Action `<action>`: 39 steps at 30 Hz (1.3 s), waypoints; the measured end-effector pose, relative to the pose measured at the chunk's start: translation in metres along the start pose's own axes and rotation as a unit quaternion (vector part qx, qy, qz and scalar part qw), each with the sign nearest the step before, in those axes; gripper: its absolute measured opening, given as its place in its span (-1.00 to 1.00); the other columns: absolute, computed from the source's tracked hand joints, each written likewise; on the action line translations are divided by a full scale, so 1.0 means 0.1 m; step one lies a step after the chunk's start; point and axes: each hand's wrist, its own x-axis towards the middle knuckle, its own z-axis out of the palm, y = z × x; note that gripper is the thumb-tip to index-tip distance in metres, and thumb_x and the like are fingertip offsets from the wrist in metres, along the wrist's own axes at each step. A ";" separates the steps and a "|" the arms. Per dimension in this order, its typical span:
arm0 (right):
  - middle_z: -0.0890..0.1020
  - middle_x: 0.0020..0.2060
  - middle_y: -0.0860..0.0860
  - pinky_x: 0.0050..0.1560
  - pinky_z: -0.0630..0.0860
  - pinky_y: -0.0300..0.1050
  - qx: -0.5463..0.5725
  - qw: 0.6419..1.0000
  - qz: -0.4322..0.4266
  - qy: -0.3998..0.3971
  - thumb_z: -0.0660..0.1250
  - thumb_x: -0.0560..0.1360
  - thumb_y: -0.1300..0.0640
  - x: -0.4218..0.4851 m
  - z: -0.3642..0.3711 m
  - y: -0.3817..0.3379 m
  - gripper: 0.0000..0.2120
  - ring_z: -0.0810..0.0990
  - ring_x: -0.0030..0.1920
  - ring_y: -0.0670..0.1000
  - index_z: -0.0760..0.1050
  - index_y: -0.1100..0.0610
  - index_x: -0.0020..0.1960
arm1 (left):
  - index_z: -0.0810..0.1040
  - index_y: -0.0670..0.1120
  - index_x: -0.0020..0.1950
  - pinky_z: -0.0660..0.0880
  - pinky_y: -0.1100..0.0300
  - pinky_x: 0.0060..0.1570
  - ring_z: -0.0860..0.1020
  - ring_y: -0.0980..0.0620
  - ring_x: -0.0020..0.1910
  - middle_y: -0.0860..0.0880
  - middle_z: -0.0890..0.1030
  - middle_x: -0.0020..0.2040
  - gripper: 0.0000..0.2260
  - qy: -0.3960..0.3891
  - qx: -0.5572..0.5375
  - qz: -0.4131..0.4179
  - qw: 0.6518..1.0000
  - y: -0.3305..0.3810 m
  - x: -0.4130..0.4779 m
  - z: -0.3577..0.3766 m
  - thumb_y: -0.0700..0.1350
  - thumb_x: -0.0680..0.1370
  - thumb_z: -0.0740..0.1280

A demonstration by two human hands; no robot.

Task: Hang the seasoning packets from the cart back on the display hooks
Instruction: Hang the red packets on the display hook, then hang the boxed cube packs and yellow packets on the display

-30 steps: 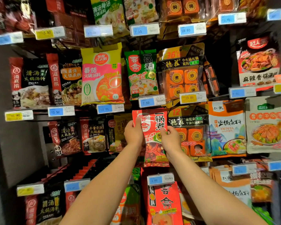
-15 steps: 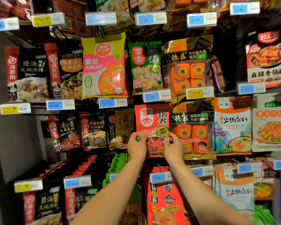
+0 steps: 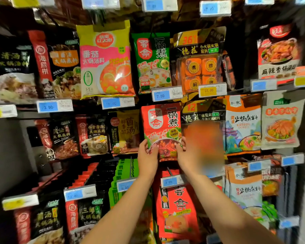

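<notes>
Two hands pinch the red seasoning packet (image 3: 161, 129) by its lower corners. Left hand (image 3: 147, 158) has thumb in front, fingers behind; right hand (image 3: 185, 158) grips likewise, partly blurred. Above the fingertips the packet hangs flat under the 7.50 price tag (image 3: 166, 93); its hook is hidden. Best to let go gently and together, so it settles straight.

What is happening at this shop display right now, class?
A person is restocking a wall of hanging seasoning packets. Both hands, the left hand and the right hand, grip the lower edge of a red packet and hold it up against the rack, just below the blue 7.50 price tag. Whether its top is already on a hook cannot be seen. Other packets hang all around it.
</notes>
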 end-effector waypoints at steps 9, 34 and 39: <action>0.55 0.15 0.01 0.11 0.36 -0.21 -0.030 0.998 0.033 0.049 0.30 0.65 0.16 -0.71 -0.71 0.45 -0.82 0.52 0.12 -0.02 0.60 0.12 0.22 | 0.61 -0.01 0.18 0.43 0.35 0.13 0.49 0.35 0.07 0.06 0.58 0.11 -0.79 -0.060 0.160 0.146 0.974 -0.26 -0.99 -0.05 -0.26 0.62 0.34; 0.60 0.08 -0.12 0.05 0.47 -0.20 -0.122 0.850 0.465 0.215 0.32 0.65 0.19 -4.02 -5.42 2.56 -0.84 0.58 -0.03 -0.03 0.66 0.08 0.15 | 0.68 0.00 0.15 0.52 0.19 -0.05 0.58 0.15 -0.14 0.10 0.67 -0.05 -0.85 -0.587 0.219 -0.171 0.761 -1.86 -5.58 2.88 -0.13 0.62 0.36; 0.64 0.00 0.09 -0.37 0.42 -0.36 -0.079 0.796 0.536 0.271 0.31 0.62 0.31 -4.03 -5.90 3.01 -0.82 0.52 -0.32 -0.17 0.58 0.21 0.20 | 0.63 0.01 0.18 0.48 0.37 -0.23 0.57 0.14 -0.18 0.07 0.64 -0.03 -0.86 -0.656 0.251 -0.170 0.692 -2.27 -5.80 3.49 -0.11 0.67 0.31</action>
